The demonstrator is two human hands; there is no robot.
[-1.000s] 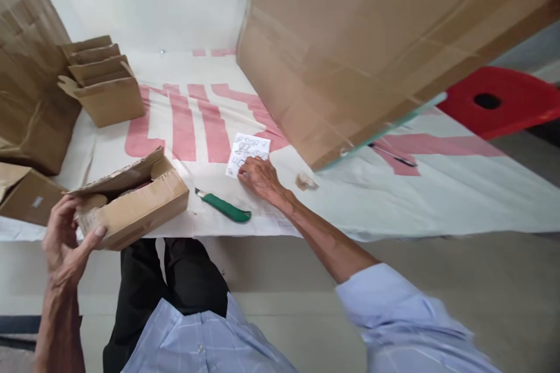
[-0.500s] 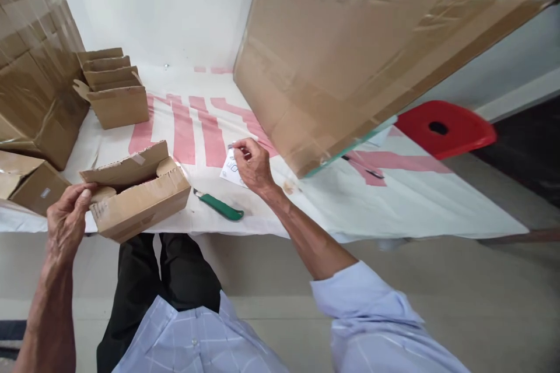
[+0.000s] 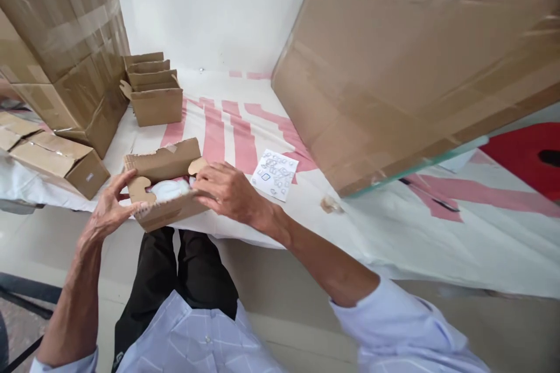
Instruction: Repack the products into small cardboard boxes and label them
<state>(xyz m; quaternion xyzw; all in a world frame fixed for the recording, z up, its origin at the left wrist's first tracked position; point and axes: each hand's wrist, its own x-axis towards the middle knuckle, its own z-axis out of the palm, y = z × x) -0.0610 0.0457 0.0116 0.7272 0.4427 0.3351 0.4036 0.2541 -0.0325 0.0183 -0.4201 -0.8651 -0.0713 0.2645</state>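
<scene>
A small open cardboard box (image 3: 175, 213) stands at the table's front edge, its lid flap raised at the back. Inside it lies something white in clear wrapping (image 3: 170, 189), partly covered. My left hand (image 3: 109, 204) grips the box's left end, thumb at the front wall and fingers by the side flap. At the right end my right hand (image 3: 227, 191) is closed over the wall, close to the rounded flap. Just beyond that hand lies a white sheet with small drawings (image 3: 275, 175), untouched. The green-handled cutter is out of sight.
A nested stack of open cardboard boxes (image 3: 156, 108) stands at the back, beside a big taped carton (image 3: 83, 70). Longer closed boxes (image 3: 56, 157) lie at left. A large cardboard panel (image 3: 394, 76) leans on the right, near a pen (image 3: 441, 204) and red stool (image 3: 525, 154).
My right hand has let go of the drawn sheet and moved left onto the box's right end. My left hand has shifted its hold on the left end. The view has turned left.
</scene>
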